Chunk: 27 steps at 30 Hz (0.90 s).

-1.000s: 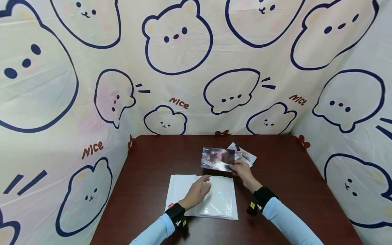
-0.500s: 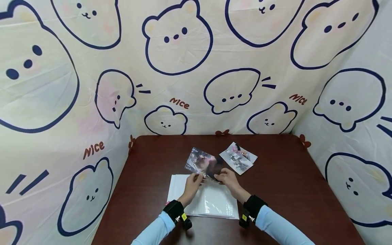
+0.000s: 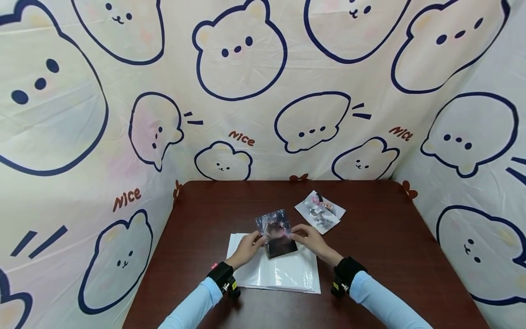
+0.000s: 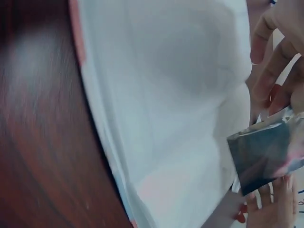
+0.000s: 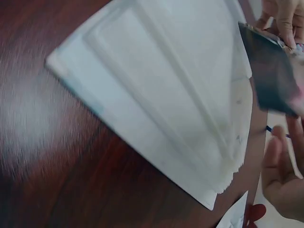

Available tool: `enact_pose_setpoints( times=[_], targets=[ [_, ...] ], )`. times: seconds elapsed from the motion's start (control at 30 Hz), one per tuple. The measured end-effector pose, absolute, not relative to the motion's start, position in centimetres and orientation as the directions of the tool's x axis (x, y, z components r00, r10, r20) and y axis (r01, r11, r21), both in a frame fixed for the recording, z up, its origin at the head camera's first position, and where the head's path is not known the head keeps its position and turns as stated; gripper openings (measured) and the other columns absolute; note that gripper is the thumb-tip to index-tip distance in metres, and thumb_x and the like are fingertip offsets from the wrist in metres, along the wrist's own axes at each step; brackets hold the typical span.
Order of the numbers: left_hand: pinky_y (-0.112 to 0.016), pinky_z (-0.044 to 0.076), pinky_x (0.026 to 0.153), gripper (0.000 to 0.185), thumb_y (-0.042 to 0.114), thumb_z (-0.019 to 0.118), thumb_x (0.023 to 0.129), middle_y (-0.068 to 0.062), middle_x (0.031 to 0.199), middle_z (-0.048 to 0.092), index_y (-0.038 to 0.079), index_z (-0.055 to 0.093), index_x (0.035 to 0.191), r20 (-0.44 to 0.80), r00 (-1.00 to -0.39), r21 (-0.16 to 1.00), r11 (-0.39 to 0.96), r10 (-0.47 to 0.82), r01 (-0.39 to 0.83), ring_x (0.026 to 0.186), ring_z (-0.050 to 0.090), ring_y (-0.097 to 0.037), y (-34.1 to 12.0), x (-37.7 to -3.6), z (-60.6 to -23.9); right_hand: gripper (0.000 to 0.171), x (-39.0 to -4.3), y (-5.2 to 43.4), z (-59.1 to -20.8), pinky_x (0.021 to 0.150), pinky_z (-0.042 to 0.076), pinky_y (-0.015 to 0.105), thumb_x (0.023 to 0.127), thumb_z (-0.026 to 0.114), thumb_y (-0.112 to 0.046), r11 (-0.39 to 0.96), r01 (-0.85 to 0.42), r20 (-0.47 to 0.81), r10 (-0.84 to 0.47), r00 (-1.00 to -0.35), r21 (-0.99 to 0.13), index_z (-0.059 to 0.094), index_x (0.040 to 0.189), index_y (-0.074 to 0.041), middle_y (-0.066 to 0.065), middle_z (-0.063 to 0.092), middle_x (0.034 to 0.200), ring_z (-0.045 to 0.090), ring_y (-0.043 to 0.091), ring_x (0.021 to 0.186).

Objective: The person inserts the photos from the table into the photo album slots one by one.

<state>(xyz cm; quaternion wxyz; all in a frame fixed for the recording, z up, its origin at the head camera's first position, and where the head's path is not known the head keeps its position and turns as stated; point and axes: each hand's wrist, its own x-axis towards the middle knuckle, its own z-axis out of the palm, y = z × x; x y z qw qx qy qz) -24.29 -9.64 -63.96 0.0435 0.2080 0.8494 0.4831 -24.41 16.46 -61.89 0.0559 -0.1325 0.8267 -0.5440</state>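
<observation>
A dark, glossy photo (image 3: 279,240) with pinkish patches is held over the white open album (image 3: 287,278) with clear sleeves. My left hand (image 3: 247,249) pinches its left edge, and my right hand (image 3: 312,241) holds the opposite edge. In the left wrist view the photo (image 4: 263,152) hangs above the white pages (image 4: 175,95), tilted. The right wrist view shows its dark part (image 5: 270,71) between both hands, the left hand (image 5: 285,19) at the top and the right hand (image 5: 287,175) below.
Several overlapping photos (image 3: 318,214) lie on the brown table (image 3: 370,228), behind and to the right of the album. A cloth printed with bear outlines (image 3: 242,55) hangs around the back and sides of the table.
The right hand brought the photo leftward from beside the pile to over the album. The left hand took hold of it, and both hands turned it from lengthwise to more upright.
</observation>
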Motion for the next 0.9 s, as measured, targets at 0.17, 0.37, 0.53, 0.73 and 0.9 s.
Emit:
enact_pose_setpoints(
  times=[0.17, 0.37, 0.53, 0.73, 0.9],
  targets=[
    [-0.022, 0.046, 0.062, 0.023, 0.024, 0.05, 0.1, -0.002, 0.084, 0.065, 0.008, 0.057, 0.085, 0.095, -0.908, 0.808, 0.501, 0.408, 0.31, 0.078, 0.063, -0.013, -9.8, -24.3, -64.0, 0.012, -24.5, 16.3, -61.4, 0.059, 0.052, 0.032, 0.092, 0.063, -0.008, 0.415, -0.267, 0.114, -0.357, -0.927, -0.87, 0.067, 0.1, 0.0, 0.016, 0.068, 0.086, 0.063, 0.028, 0.071],
    [-0.024, 0.046, 0.063, 0.02, 0.024, 0.054, 0.098, -0.004, 0.084, 0.066, 0.006, 0.061, 0.096, 0.132, -0.909, 0.776, 0.53, 0.395, 0.343, 0.075, 0.059, -0.013, -9.7, -24.0, -64.2, 0.014, -24.7, 16.3, -60.4, 0.055, 0.052, 0.05, 0.092, 0.06, 0.0, 0.355, -0.224, 0.072, -0.394, -0.916, -0.907, 0.062, 0.101, 0.01, 0.027, 0.064, 0.084, 0.059, 0.047, 0.065],
    [-0.035, 0.046, 0.077, 0.03, 0.019, 0.063, 0.093, -0.009, 0.1, 0.063, 0.003, 0.06, 0.118, 0.328, -0.897, 0.651, 0.617, 0.297, 0.443, 0.091, 0.057, -0.022, -8.5, -23.5, -65.2, 0.014, -26.5, 17.0, -60.5, 0.059, 0.055, 0.047, 0.092, 0.058, 0.004, 0.304, -0.174, 0.085, -0.284, -0.955, -0.937, 0.057, 0.102, 0.014, 0.028, 0.061, 0.084, 0.061, 0.042, 0.065],
    [-0.043, 0.047, 0.091, 0.043, 0.028, 0.068, 0.089, -0.016, 0.128, 0.057, 0.003, 0.059, 0.124, 0.423, -0.733, 0.298, 0.682, 0.532, 0.668, 0.119, 0.053, -0.03, -6.5, -21.9, -66.8, 0.023, -27.4, 16.3, -59.3, 0.07, 0.054, 0.052, 0.093, 0.052, 0.009, 0.296, -0.128, 0.072, -0.193, -0.979, -0.947, 0.049, 0.113, 0.02, 0.038, 0.055, 0.094, 0.059, 0.052, 0.076],
    [-0.047, 0.038, 0.103, 0.057, 0.042, 0.06, 0.093, -0.016, 0.145, 0.044, 0.006, 0.051, 0.135, 0.296, -0.695, 0.201, 0.669, 0.655, 0.715, 0.136, 0.038, -0.032, -5.3, -21.9, -67.3, 0.023, -28.1, 15.3, -60.0, 0.07, 0.054, 0.052, 0.093, 0.052, 0.009, 0.259, -0.094, 0.046, -0.186, -0.982, -0.961, 0.047, 0.112, 0.02, 0.039, 0.053, 0.094, 0.059, 0.054, 0.078]
  ],
)
